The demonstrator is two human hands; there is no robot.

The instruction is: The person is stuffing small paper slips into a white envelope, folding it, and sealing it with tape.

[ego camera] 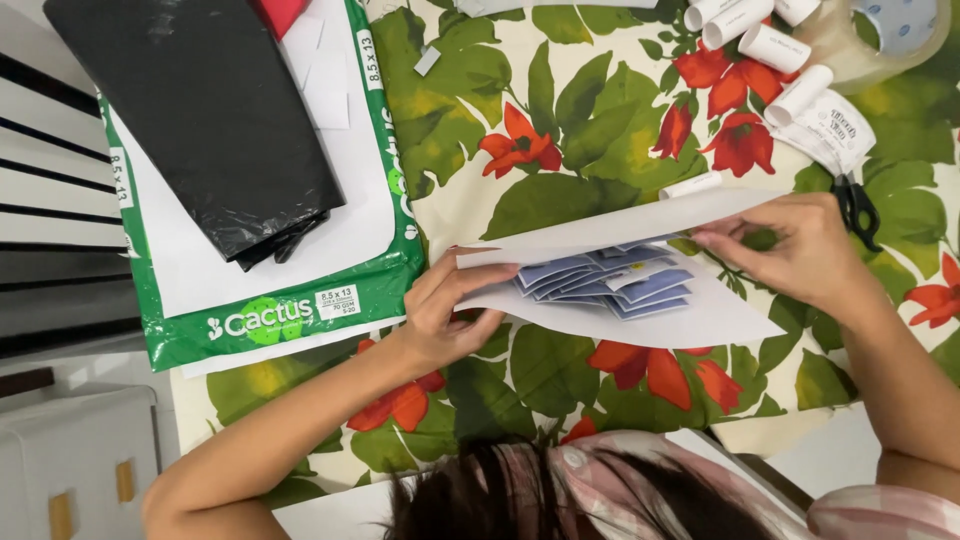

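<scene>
2 hands fold my white sheet (640, 300) over blue cards (610, 282): left hand (450, 315) pinches its near edge, right hand (800, 250) pinches the lifted flap, keeping them covered.

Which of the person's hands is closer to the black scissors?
The right hand. It holds the white folded sheet at its edge, just beside the black scissors. The left hand grips the sheet's opposite end, far across from the scissors.

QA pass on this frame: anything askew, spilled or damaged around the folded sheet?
Nothing spilled or torn. The small blue-grey slips lie fanned unevenly inside the folded white sheet, which the left hand and right hand hold open. A black plastic bag lies crumpled on the paper ream.
</scene>
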